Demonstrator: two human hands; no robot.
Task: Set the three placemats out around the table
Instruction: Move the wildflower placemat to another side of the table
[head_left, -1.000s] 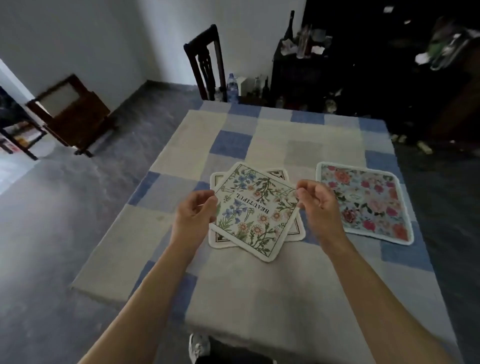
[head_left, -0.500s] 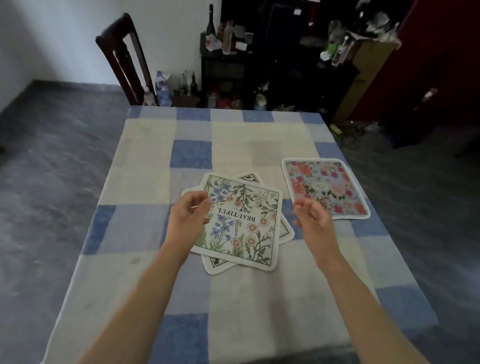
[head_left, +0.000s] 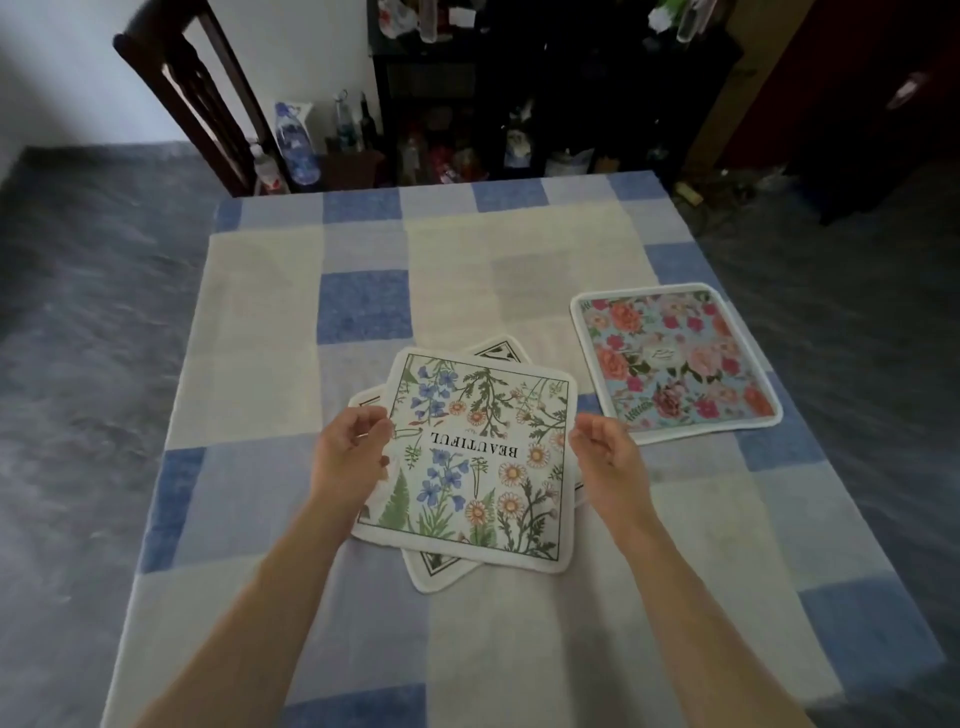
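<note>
A white placemat with wildflowers and the word BEAUTIFUL (head_left: 483, 467) lies in the middle of the checked table (head_left: 260, 312). It sits askew on a second white placemat (head_left: 441, 569), of which only the corners show. My left hand (head_left: 348, 457) pinches the top mat's left edge, thumb on top. My right hand (head_left: 605, 452) has its fingers curled right at the mat's right edge; whether it grips the mat is unclear. A third placemat with pink and red roses (head_left: 670, 358) lies flat near the table's right edge, apart from both hands.
A dark wooden chair (head_left: 197, 104) stands at the far left corner of the table. Plastic bottles (head_left: 296, 145) stand on the floor beside it. A dark cluttered shelf (head_left: 519, 104) rises behind the far edge. Grey floor surrounds the table.
The view has swung so the table sits squarer and closer. The wildflower mat has turned more square to me. My right hand, off the mat half a second ago, is back at its right edge.
</note>
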